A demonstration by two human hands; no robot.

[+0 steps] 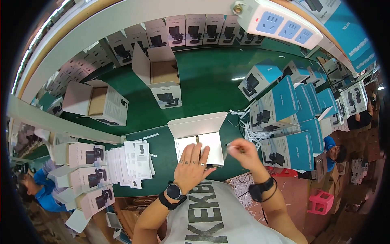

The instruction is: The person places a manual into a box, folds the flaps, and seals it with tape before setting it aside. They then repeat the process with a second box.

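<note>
In front of me on the green table stands a white carton (211, 143) with its lid flap raised at the far side. My left hand (190, 167) lies across its near left part, fingers stretched and apart, a ring on one finger. Just right of the carton my right hand (245, 154) is closed in a pinch. A thin pale strip (226, 151) shows at its fingertips, small and partly blurred. What lies inside the carton is mostly hidden by inner white flaps and my left hand.
A stack of leaflets (140, 160) lies left, beside upright cartons (91, 177). A heap of white strips (250, 133) and blue-lidded cartons (286, 150) are at right. Two open cartons (164, 73) (97, 101) stand farther back. A power strip (280, 25) hangs overhead. Co-workers are at both sides.
</note>
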